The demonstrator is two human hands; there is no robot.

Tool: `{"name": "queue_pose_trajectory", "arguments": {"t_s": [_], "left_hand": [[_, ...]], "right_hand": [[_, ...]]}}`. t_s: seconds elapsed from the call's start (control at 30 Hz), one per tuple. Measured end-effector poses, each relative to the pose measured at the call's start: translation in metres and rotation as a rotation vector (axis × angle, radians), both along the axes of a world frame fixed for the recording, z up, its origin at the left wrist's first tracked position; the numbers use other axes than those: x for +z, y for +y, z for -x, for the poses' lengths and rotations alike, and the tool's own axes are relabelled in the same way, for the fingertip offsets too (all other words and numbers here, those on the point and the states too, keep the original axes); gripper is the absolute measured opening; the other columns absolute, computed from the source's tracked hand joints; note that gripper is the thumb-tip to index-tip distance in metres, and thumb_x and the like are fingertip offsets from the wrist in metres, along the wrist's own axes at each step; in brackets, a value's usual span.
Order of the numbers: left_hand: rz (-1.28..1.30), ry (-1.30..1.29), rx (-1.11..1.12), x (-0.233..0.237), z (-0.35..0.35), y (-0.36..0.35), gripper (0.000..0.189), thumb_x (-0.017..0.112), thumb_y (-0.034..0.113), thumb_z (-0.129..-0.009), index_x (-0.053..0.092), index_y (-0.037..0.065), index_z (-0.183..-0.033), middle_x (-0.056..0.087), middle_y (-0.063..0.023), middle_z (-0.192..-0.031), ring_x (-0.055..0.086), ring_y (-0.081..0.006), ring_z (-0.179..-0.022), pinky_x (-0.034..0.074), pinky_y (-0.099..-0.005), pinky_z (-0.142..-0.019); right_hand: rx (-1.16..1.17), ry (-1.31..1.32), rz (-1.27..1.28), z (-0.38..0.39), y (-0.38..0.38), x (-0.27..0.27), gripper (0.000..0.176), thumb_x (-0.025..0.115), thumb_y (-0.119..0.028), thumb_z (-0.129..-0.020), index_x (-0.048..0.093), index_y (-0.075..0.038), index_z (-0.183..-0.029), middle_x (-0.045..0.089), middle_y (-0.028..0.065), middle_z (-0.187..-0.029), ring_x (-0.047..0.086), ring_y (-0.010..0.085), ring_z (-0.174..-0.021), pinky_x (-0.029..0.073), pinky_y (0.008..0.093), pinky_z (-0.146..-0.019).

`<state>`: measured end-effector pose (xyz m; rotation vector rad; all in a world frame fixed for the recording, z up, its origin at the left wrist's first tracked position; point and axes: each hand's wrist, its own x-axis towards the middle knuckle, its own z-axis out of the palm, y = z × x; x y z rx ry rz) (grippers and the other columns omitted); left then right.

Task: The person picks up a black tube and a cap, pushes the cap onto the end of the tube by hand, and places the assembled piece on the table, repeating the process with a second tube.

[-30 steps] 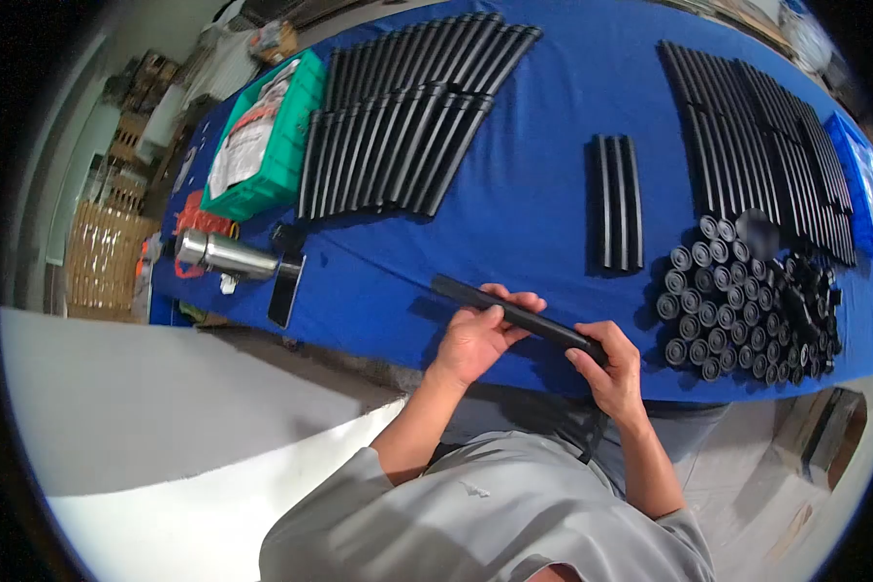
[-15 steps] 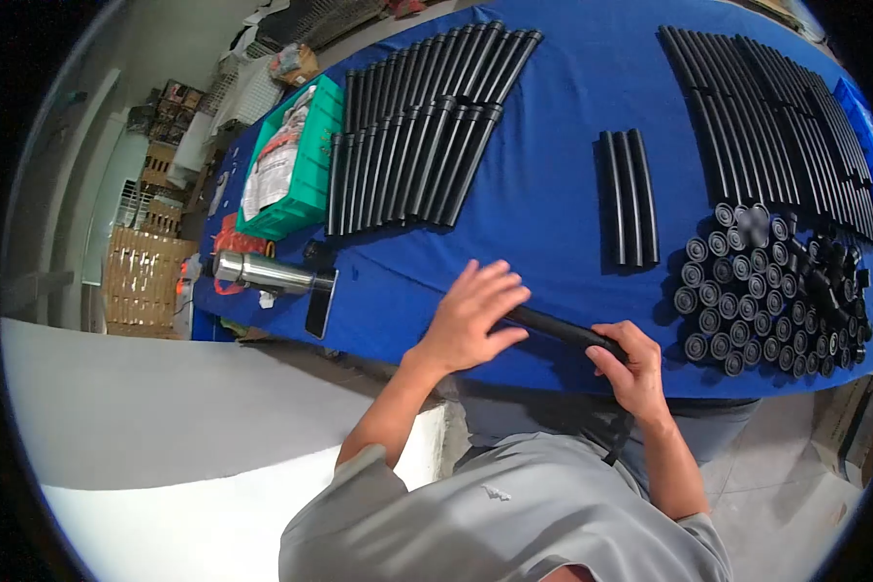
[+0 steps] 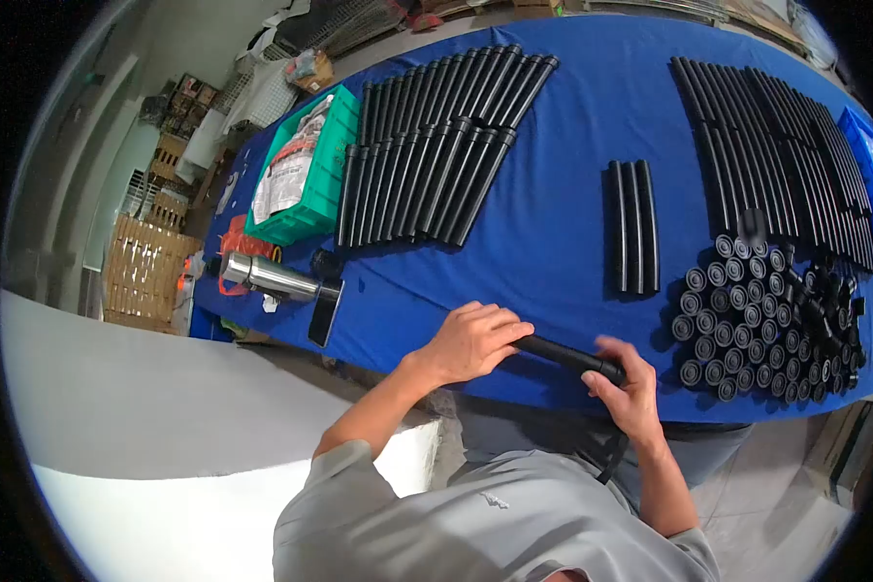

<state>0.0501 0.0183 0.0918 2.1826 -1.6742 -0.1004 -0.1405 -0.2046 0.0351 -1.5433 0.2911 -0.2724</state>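
A black tube [image 3: 559,353] lies across the space between my hands, near the front edge of the blue-covered table [image 3: 553,262]. Its left end is in the closed fingers of my left hand [image 3: 475,341]. At the other end, which looks thicker, my right hand [image 3: 632,388] grips it between thumb and fingers; the fingertips are slightly blurred. Beyond my hands, three black tubes [image 3: 632,228] lie side by side. Many round black caps [image 3: 737,320] stand packed together to the right of my right hand.
Capped black tubes [image 3: 427,145] lie in two rows at the back left, beside a green crate [image 3: 315,184] holding paper. A steel flask [image 3: 272,275] and a phone [image 3: 326,312] are at the left. More tubes [image 3: 766,145] and a blue bin [image 3: 868,165] are at the right.
My left hand, spread open before, has closed on the tube's left end. The fingers of my right hand have shifted at the tube's other end. The view has tilted slightly.
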Motion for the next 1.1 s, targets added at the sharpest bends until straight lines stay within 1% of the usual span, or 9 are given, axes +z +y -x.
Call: {"name": "queue_pose_trajectory", "arguments": {"t_s": [0.1,0.13,0.23,0.3,0.43,0.6,0.87,0.97,1.1], "left_hand": [[0.097,-0.022,0.053,0.011,-0.029,0.0,0.037,0.083,0.012,-0.079,0.073,0.005,-0.114,0.069,-0.0126,-0.105,0.068,-0.0312,-0.094,0.056,-0.0384,-0.085],[0.125,0.024,0.161,0.018,-0.043,0.001,0.036,0.082,0.013,-0.08,0.073,0.003,-0.113,0.068,-0.0138,-0.105,0.068,-0.0314,-0.095,0.056,-0.0384,-0.085],[0.265,-0.036,0.36,0.04,-0.115,0.002,0.035,0.08,0.017,-0.084,0.072,-0.003,-0.112,0.068,-0.0178,-0.105,0.067,-0.0326,-0.098,0.055,-0.0398,-0.086],[0.336,-0.139,0.481,0.048,-0.177,0.005,0.036,0.076,0.023,-0.088,0.071,0.0,-0.115,0.067,-0.0195,-0.106,0.066,-0.0378,-0.099,0.054,-0.0454,-0.086],[0.232,-0.452,0.66,0.054,-0.3,0.015,0.042,0.071,0.027,-0.093,0.068,-0.003,-0.122,0.068,-0.0224,-0.111,0.066,-0.0406,-0.106,0.053,-0.0466,-0.093],[0.173,-0.405,0.963,0.028,-0.422,0.021,0.043,0.07,0.03,-0.092,0.07,-0.004,-0.119,0.068,-0.0262,-0.123,0.064,-0.0415,-0.117,0.051,-0.0493,-0.102],[0.02,-0.3,1.245,0.004,-0.507,0.003,0.033,0.067,0.025,-0.088,0.077,-0.005,-0.1,0.072,-0.0289,-0.114,0.069,-0.0433,-0.109,0.054,-0.05,-0.098],[-0.075,-0.304,1.282,-0.01,-0.535,0.009,0.039,0.066,0.028,-0.088,0.075,-0.004,-0.107,0.071,-0.0272,-0.119,0.067,-0.0441,-0.114,0.053,-0.0515,-0.1],[-0.03,-0.307,1.314,-0.02,-0.542,0.009,0.031,0.065,0.018,-0.085,0.077,-0.004,-0.102,0.071,-0.0286,-0.118,0.067,-0.0438,-0.113,0.052,-0.0489,-0.102]], "right_hand": [[-0.079,-0.048,-0.187,0.0,0.004,-0.002,0.078,0.084,-0.007,-0.082,0.047,-0.001,-0.15,0.064,0.0203,-0.122,0.068,0.0233,-0.103,0.061,0.0318,-0.078],[-0.018,-0.02,-0.118,0.002,0.0,-0.007,0.087,0.082,-0.004,-0.083,0.035,-0.003,-0.157,0.057,0.0231,-0.134,0.067,0.0261,-0.106,0.062,0.0345,-0.083],[0.009,-0.001,-0.071,0.006,0.002,-0.017,0.08,0.079,-0.001,-0.086,0.038,-0.001,-0.154,0.059,0.0223,-0.13,0.068,0.0245,-0.103,0.062,0.034,-0.082],[0.011,0.011,-0.034,0.006,0.004,-0.017,0.07,0.076,0.001,-0.089,0.043,0.001,-0.151,0.063,0.021,-0.125,0.069,0.0221,-0.1,0.061,0.0328,-0.082],[-0.009,0.026,0.047,0.007,0.005,-0.022,0.059,0.073,0.002,-0.09,0.049,0.002,-0.144,0.069,0.0186,-0.114,0.071,0.0192,-0.093,0.06,0.0306,-0.079],[-0.015,0.077,0.23,0.01,0.004,-0.026,0.048,0.071,0.004,-0.09,0.056,0.004,-0.135,0.073,0.0159,-0.104,0.074,0.0179,-0.086,0.06,0.0306,-0.075],[-0.031,0.175,0.373,0.01,0.006,-0.018,0.034,0.073,0.003,-0.085,0.064,0.003,-0.119,0.073,0.0158,-0.094,0.075,0.0236,-0.077,0.06,0.0316,-0.071],[-0.027,0.183,0.403,0.011,0.006,-0.022,0.034,0.073,0.003,-0.084,0.065,0.003,-0.117,0.073,0.0156,-0.094,0.074,0.0246,-0.075,0.059,0.0326,-0.07],[-0.023,0.186,0.438,0.011,0.006,-0.022,0.032,0.073,0.001,-0.084,0.065,0.004,-0.115,0.073,0.0159,-0.092,0.072,0.026,-0.073,0.058,0.0337,-0.068]]}}
